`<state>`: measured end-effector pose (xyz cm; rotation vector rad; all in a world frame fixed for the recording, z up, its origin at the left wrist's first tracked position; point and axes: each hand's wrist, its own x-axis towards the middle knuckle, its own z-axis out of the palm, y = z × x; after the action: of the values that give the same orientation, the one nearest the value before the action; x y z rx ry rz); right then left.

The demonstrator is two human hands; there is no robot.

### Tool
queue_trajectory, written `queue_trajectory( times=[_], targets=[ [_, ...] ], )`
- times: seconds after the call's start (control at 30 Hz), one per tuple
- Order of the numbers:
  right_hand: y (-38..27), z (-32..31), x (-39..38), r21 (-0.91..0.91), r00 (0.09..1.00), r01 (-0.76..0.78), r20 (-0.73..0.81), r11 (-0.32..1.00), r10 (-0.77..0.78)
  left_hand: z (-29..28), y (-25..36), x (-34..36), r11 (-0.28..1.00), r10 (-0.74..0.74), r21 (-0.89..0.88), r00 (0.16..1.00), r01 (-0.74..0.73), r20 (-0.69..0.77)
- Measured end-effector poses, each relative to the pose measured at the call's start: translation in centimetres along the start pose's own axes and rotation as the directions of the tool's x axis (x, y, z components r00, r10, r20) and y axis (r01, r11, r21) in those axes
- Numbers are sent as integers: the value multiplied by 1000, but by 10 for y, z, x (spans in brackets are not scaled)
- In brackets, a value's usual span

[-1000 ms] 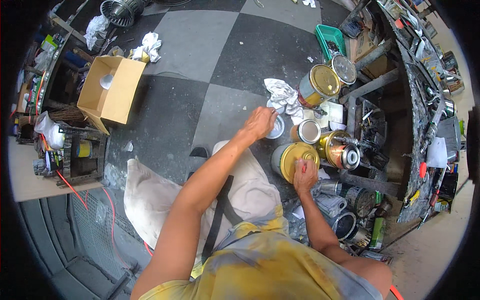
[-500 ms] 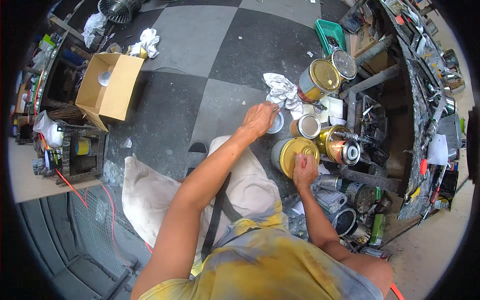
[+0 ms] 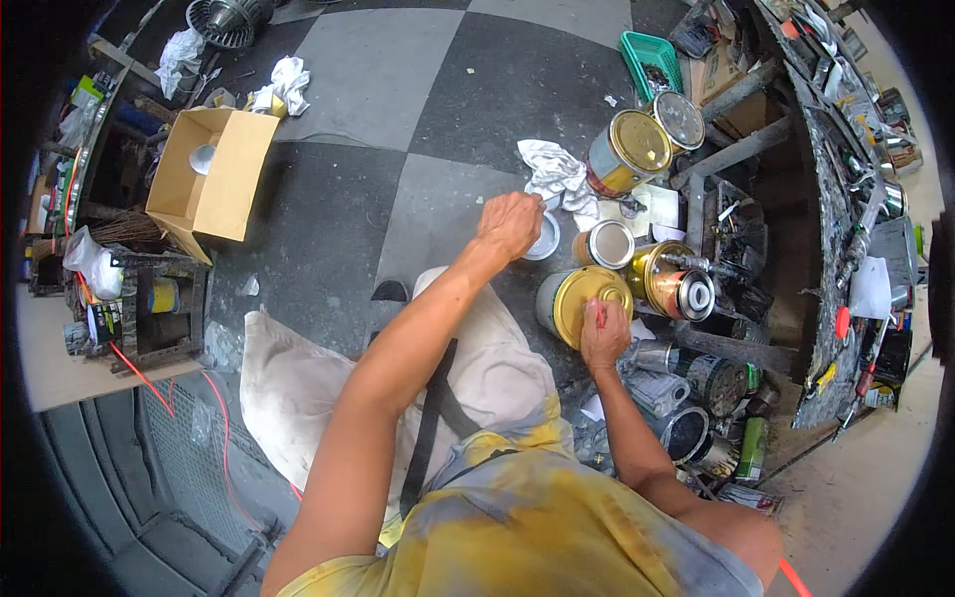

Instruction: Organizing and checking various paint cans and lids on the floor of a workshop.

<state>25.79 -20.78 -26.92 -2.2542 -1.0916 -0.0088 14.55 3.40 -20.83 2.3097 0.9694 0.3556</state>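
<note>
My left hand (image 3: 510,225) is closed in a pinch beside a small round cup (image 3: 545,237) on the floor. A pale bit shows at its fingertips; what it is, I cannot make out. My right hand (image 3: 604,338) rests at the edge of a large tin with a gold lid (image 3: 582,298). Its fingers are closed round a small red thing (image 3: 600,316), mostly hidden. Next to these stand a smaller tin with a pale top (image 3: 609,245) and another gold tin (image 3: 652,269). A crumpled white cloth (image 3: 557,179) lies just beyond the cup.
Two more large tins, one gold-lidded (image 3: 642,139) and one grey-topped (image 3: 678,119), stand farther off, near a green basket (image 3: 637,50). Cluttered wooden shelving (image 3: 756,219) flanks the right. An open cardboard box (image 3: 234,179) sits at the left. Several used cans lie by my right forearm.
My left hand has shifted slightly left and away from the cup, showing more of the cup. The right hand stays at the gold-lidded tin. The whole view has shifted slightly.
</note>
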Motion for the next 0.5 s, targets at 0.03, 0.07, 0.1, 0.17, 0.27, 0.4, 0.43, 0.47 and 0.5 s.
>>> queue_trajectory(
  times=[0.03, 0.07, 0.1, 0.17, 0.27, 0.4, 0.43, 0.47, 0.5],
  targets=[
    [0, 0, 0, 2, 1000, 3, 2, 1000, -3, -1, 2, 1, 999, -37, 6, 998, 37, 56],
    [-1, -1, 0, 3, 1000, 5, 5, 1000, -5, -1, 3, 2, 997, -74, 15, 991, 73, 111],
    [-1, -1, 0, 5, 1000, 8, 7, 1000, -8, -2, 3, 2, 997, -74, 15, 991, 73, 112],
    [-1, 0, 0, -3, 1000, 12, 5, 1000, -12, -3, 3, 1, 993, -19, -115, 1000, 19, 2],
    [0, 0, 0, -19, 1000, 20, 4, 1000, -20, -4, 2, 1, 993, 5, -119, 999, -10, -43],
    [0, 0, 0, -4, 1000, 24, -6, 1000, -24, -3, -2, 2, 999, -22, -25, 1000, 22, 18],
    [0, 0, 0, -1, 1000, 19, -5, 1000, -19, -2, -2, 2, 997, -50, -52, 997, 53, 58],
    [-1, 0, 0, 1, 1000, 15, -4, 1000, -15, -2, -3, 2, 993, -76, -77, 992, 84, 99],
    [-1, 0, 0, 4, 1000, 11, -3, 1000, -11, 0, -3, 1, 994, -76, -77, 992, 84, 100]
  ],
)
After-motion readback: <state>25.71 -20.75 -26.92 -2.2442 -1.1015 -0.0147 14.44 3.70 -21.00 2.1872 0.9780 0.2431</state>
